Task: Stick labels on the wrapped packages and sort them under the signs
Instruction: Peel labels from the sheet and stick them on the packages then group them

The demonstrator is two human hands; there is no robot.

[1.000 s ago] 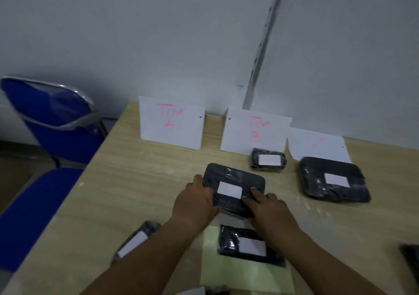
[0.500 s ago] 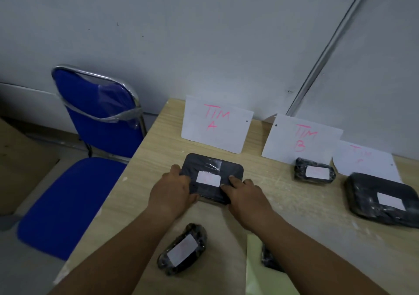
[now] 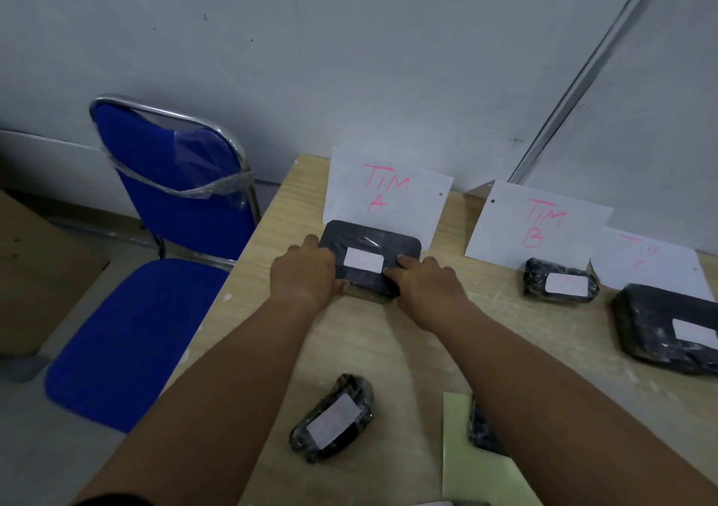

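Extended toward the far edge, the left hand grasps the package by its left side and the right hand by its near-right corner, just before sign A.

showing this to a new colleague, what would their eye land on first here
The left hand and right hand hold a black wrapped package with a white label, right in front of the pink-lettered TIM A sign at the far edge of the table. Next comes the bright blue chair left of the table, then the smaller labelled package below the TIM B sign.
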